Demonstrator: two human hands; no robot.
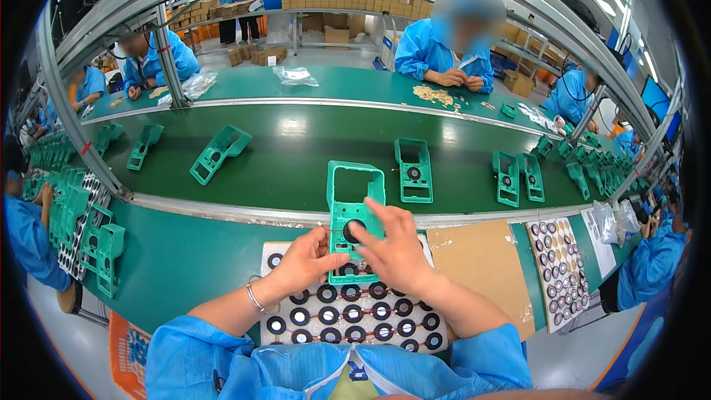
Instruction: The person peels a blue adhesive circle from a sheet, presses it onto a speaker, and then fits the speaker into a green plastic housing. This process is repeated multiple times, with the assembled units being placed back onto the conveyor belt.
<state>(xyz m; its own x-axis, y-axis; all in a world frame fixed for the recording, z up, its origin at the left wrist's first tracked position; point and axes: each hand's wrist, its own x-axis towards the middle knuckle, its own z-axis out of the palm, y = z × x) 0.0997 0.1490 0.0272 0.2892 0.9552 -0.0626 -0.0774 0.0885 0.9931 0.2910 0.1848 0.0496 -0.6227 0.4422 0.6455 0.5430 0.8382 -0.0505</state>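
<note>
My left hand [302, 261] grips the left edge of a green plastic housing [332, 200], fingers and thumb closed on it. The housing has a large rectangular opening at its far end. A black round speaker [353, 231] sits in its nearer part. Over the right side of the housing, my right hand [400, 250] has its fingers spread, with fingertips at or just above the speaker; contact is hard to tell. Beneath both hands lies a pale foam board [278, 247] carrying rows of black ring-shaped speakers [326, 293] joined by thin wires.
Beyond the metal rail, a green conveyor [311, 133] carries similar housings [415, 170]. Brown cardboard [481, 270] lies right of the foam board, then another speaker board [559, 267]. Stacked housings [68, 211] stand at left. Several people in blue work nearby, one person [452, 52] directly across.
</note>
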